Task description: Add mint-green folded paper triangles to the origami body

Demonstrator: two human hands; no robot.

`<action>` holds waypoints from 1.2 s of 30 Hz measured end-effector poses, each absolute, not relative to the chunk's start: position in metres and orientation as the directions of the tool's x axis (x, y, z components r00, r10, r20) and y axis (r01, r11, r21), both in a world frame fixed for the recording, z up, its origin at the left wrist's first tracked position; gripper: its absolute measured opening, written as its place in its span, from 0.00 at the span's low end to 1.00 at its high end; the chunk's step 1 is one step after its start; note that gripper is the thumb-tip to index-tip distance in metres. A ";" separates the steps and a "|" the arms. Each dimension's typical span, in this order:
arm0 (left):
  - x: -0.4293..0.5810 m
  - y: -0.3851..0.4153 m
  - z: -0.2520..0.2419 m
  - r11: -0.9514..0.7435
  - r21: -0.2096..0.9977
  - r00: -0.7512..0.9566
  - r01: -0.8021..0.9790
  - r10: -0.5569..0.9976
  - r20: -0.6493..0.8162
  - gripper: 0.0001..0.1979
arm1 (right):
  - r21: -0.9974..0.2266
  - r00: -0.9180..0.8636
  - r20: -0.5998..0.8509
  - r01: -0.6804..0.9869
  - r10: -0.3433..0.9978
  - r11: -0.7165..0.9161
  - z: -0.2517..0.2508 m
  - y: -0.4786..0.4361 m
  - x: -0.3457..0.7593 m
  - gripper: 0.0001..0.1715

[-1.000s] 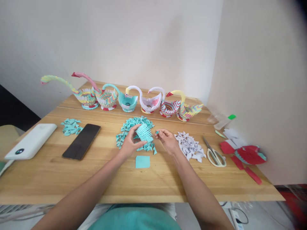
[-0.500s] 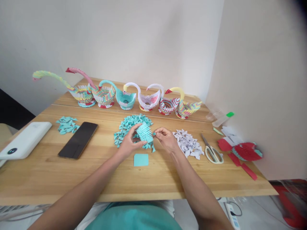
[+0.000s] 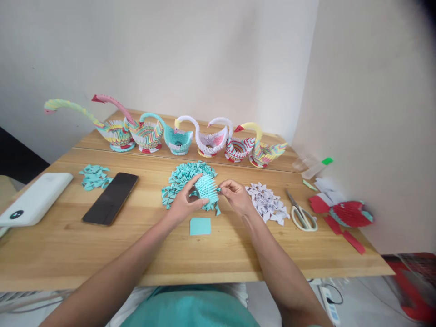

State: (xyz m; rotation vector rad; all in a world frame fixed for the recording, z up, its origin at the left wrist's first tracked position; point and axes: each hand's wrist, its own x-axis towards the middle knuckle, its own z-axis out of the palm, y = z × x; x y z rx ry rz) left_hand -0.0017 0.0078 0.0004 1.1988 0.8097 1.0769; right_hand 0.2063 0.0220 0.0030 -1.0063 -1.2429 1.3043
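Observation:
My left hand (image 3: 186, 200) is closed around a block of interlocked turquoise folded-paper pieces (image 3: 206, 188), thumb in front and fingers behind. Between the thumb and fingertips of my right hand (image 3: 235, 195) is a small turquoise folded paper piece (image 3: 219, 190), its tip at the block's right edge; whether it has entered the block I cannot tell. Behind and under the block spreads a pile of turquoise folded pieces (image 3: 184, 175). In front of it lies a flat turquoise paper card (image 3: 200, 226). White folded pieces (image 3: 267, 204) are heaped just right of my right hand.
Several folded-paper swans (image 3: 179, 141) stand along the back of the wooden table (image 3: 136, 259). To the left lie a white power bank (image 3: 39, 197), a black phone (image 3: 111, 198) and a small turquoise heap (image 3: 94, 177). Scissors (image 3: 302, 215) and a red paper model (image 3: 350, 213) lie right.
My right hand has barely shifted, keeping the small piece against the block's right edge. The block appears turned slightly in my left hand. The view has moved a little.

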 end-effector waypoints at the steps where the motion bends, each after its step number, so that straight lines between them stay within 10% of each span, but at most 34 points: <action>1: -0.002 0.008 0.001 0.020 0.977 0.319 -0.213 0.946 0.050 0.45 | -0.991 -0.120 0.077 -0.115 0.990 0.063 0.002 0.022 0.207 0.19; 36: -0.004 0.007 0.001 0.011 0.975 0.363 -0.221 0.929 0.071 0.44 | -0.994 -0.128 0.096 -0.064 0.987 0.089 0.006 0.022 0.208 0.20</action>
